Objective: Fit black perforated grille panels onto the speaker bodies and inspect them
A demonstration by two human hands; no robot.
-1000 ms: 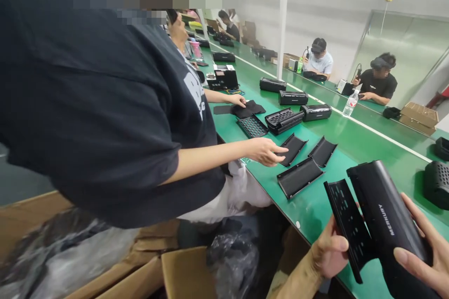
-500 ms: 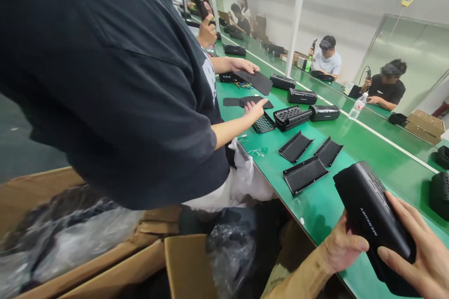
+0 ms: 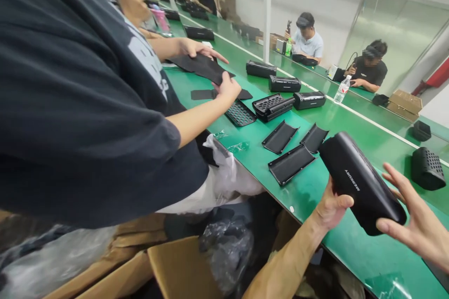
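A black speaker housing [image 3: 358, 182] with MERKURY lettering is held tilted above the green table's near edge. My left hand [image 3: 331, 208] grips its left side, the thumb lying across the lettered face. At the lower right end is my right hand [image 3: 416, 219], its fingers spread. Its thumb overlaps the corner of the housing; whether it touches is hard to tell. To the left of the housing lie three black curved shell panels, among them a large near one [image 3: 292, 164] and an upper one [image 3: 280, 137].
A co-worker in a dark shirt [image 3: 80, 117] stands close on my left, handling a black sheet [image 3: 201, 67]. More housings [image 3: 309, 100] and a grille panel [image 3: 240, 113] lie along the green table [image 3: 354, 142]. A water bottle [image 3: 343, 89] stands farther back. Cardboard boxes [image 3: 182, 266] sit below.
My right hand has loosened from the housing, its fingers now spread away from it. My left hand still holds the housing. The co-worker has lifted the black sheet with both hands. The view has shifted right.
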